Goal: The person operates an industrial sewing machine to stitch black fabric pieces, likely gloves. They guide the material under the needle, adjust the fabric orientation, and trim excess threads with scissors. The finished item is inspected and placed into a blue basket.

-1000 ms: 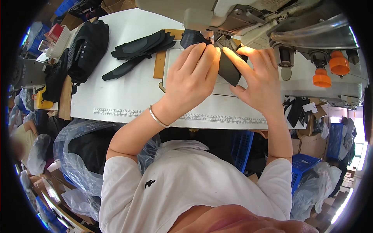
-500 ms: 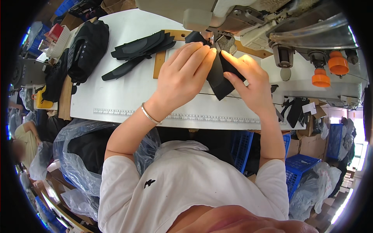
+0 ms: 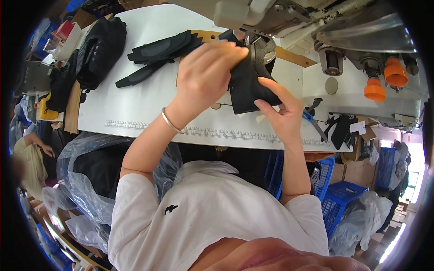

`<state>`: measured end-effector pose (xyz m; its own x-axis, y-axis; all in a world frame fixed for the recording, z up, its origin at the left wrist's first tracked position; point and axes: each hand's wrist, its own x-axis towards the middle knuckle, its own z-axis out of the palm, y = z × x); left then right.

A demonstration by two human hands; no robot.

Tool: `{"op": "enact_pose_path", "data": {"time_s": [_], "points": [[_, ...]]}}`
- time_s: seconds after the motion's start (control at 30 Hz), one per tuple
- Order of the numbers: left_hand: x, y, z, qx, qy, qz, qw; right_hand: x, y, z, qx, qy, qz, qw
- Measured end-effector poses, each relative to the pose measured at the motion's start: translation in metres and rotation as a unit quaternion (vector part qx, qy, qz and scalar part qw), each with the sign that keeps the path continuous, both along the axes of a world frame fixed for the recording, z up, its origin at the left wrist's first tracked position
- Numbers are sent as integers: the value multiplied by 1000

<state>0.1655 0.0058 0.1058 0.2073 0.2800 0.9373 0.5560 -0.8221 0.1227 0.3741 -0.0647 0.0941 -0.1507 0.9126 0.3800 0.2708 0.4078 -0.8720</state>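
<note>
A black fabric piece [image 3: 246,92] lies by the needle area of a sewing machine [image 3: 266,20], its near end hanging toward me over the white table. My left hand [image 3: 203,70], slightly blurred, has its fingers pressed together on the piece's left side, close to the needle. At the piece's right side, my right hand [image 3: 285,110] grips the edge between thumb and forefinger. Left of my left hand, several dark cut pieces [image 3: 165,52] lie in a fanned stack. Part of the fabric is hidden under my left fingers.
Scissors with a blue handle [image 3: 308,115] lie right of my right hand. A ruler strip [image 3: 149,125] runs along the table's near edge. Black shoes [image 3: 100,52] stand at the far left. Orange-capped parts [image 3: 374,90] hang at the right. Blue crates [image 3: 346,201] stand below.
The fabric's near end has swung left and shows more of its width. My right hand has moved down and left, uncovering the scissors. My left hand has shifted slightly left.
</note>
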Motion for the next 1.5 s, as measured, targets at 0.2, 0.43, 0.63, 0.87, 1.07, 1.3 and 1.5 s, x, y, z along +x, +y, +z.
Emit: {"op": "enact_pose_path", "data": {"time_s": [0.2, 0.43, 0.63, 0.87, 1.07, 1.3, 1.5], "points": [[0, 11, -14, 97, 6, 3, 995, -6, -7, -2, -11, 29, -4, 1000], [-1, 19, -19, 138, 21, 8, 990, -9, -11, 1, -38, 30, -18, 999], [-8, 24, -18, 127, 38, -28, 991, -14, -10, 2, -37, 40, -25, 998], [-11, 24, -20, 103, 50, -41, 993, -15, -7, 3, -19, 36, -33, 999], [-15, 27, -19, 109, 72, -54, 990, -12, -2, 4, -23, 52, -33, 998], [-17, 29, -15, 113, 87, -45, 989, -12, 4, 8, -32, 73, -40, 996], [-23, 28, -12, 114, 102, -55, 987, -13, 9, 8, -41, 77, -53, 995]]}}
